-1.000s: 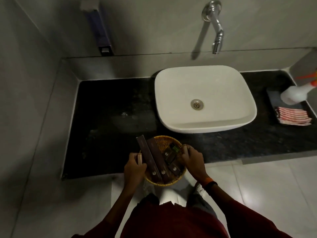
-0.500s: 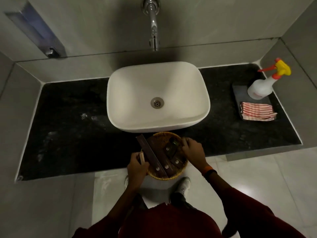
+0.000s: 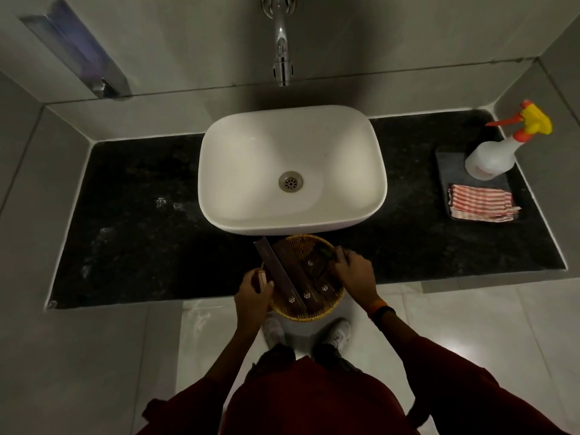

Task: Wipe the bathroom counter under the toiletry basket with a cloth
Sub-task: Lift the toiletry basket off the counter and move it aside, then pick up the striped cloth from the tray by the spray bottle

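Both hands are wrapped on the wicker toiletry basket [image 3: 306, 309]: the left hand [image 3: 252, 295] curls closed around its left rim, with a small pale item pinched at the thumb that's too small to identify, and the right hand [image 3: 357, 274] clamps the right rim, fingers folded over the edge. The round basket sits over the front edge of the black counter [image 3: 141, 246], just in front of the white basin [image 3: 251, 152], its dark boxes [image 3: 279, 274] running long-axis from far-left to near-right. Far right, the striped cloth [image 3: 481, 206] lies folded on a grey tray [image 3: 448, 164] beside the spray bottle [image 3: 492, 158]; the basket's underside is hidden, so contact with the counter can't be judged.
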